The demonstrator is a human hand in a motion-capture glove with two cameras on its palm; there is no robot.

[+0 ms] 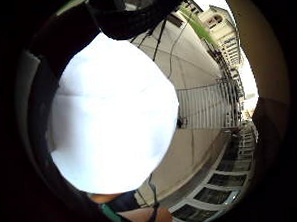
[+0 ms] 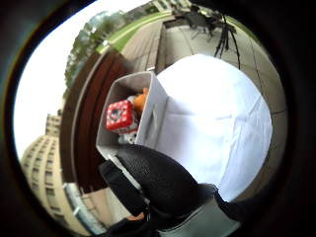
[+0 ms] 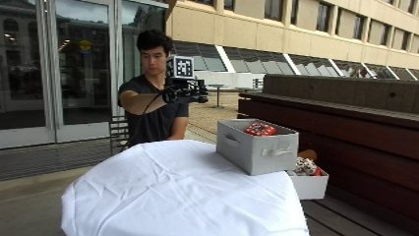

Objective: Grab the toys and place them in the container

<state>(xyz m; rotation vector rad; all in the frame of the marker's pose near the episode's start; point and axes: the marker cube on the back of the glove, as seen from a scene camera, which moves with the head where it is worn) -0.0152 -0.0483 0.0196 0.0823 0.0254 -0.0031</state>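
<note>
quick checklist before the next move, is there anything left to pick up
1. Toys left on the white tablecloth: none visible, ok.
2. Grey container upright at the table's edge: ok.
3. Red toy inside the container: ok.
4. Gloved right hand raised in the air, away from the container: ok.
5. Hand holding nothing: cannot tell.
6. Second white box beside the table holds toys too; whether they belong to the task: cannot tell.

You'll find no text, label, brand or number you can read here. The round yellow sign [image 3: 86, 45] behind the glass doors [image 3: 84, 64], far left, may carry a mark, too small to tell.
</note>
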